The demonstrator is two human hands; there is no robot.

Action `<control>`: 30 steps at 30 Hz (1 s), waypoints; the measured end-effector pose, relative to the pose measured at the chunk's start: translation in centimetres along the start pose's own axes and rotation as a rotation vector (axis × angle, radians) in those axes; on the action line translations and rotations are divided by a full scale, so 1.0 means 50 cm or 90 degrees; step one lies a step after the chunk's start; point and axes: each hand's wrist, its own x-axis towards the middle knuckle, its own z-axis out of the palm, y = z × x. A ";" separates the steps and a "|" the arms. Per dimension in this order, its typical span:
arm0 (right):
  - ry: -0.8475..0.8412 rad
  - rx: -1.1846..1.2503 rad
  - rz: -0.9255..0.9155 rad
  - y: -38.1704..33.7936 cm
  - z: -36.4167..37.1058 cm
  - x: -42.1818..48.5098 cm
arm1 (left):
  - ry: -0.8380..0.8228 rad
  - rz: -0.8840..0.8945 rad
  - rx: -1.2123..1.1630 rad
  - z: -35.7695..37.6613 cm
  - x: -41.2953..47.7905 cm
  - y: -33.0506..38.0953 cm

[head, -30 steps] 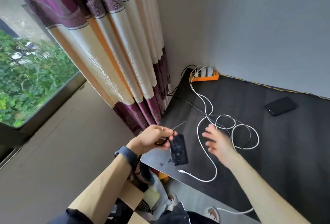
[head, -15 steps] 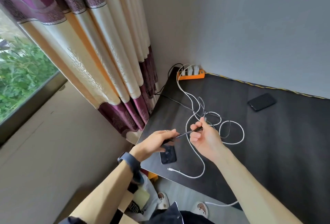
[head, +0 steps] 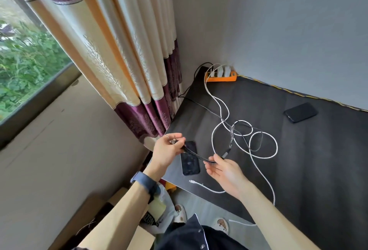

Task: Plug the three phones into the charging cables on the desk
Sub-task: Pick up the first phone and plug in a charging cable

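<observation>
Desk (head: pixel 298 170), dark-topped, fills the right of the view beyond both hands. An orange power strip (head: pixel 221 76) with white chargers sits at its far corner, well beyond the hands. White cables (head: pixel 264 157) run from the strip and loop on the desk just beyond the right hand; one free white plug (head: pixel 191 181) lies near the desk edge, below and between the hands.

Change since a second ago: the right hand (head: pixel 225 170), then open and reaching over the cable loops, now has the dark braided multi-head cable (head: pixel 197 155) lightly pinched between thumb and forefinger, the other fingers spread loose. The left hand (head: pixel 167 150), which a second ago was at the nearer phone, now pinches the connector end (head: pixel 174 141) of that cable at its fingertips. The cable is stretched between the two hands. This suggests a plug is being picked out for the first insertion; no phone appears connected yet.

Nearer phone (head: pixel 190 158) lies flat on the desk, directly under the stretched cable, between the hands and nearer the left. It is held by neither hand. Second phone (head: pixel 300 112) lies flat, well beyond and to the right of the right hand. A third phone is not in view.
</observation>
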 end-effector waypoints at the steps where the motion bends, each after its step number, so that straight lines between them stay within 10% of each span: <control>1: -0.006 0.016 0.000 0.005 0.004 0.000 | 0.015 -0.007 -0.032 -0.002 0.001 0.000; 6: -0.003 0.101 -0.010 0.009 0.024 0.006 | 0.095 -0.041 -0.128 0.007 -0.004 -0.022; 12: -0.009 0.079 0.027 0.011 0.044 0.014 | -0.043 -0.013 -0.115 0.009 0.003 -0.023; 16: -0.013 -0.313 0.103 0.002 0.048 -0.013 | -0.051 0.020 -0.047 -0.004 0.015 -0.008; 23: 0.052 -0.583 -0.328 0.004 0.056 -0.016 | -0.124 -0.018 0.045 0.001 0.018 -0.014; 30: 0.063 -0.537 -0.351 0.003 0.071 -0.010 | -0.249 -0.052 0.062 0.014 0.014 -0.018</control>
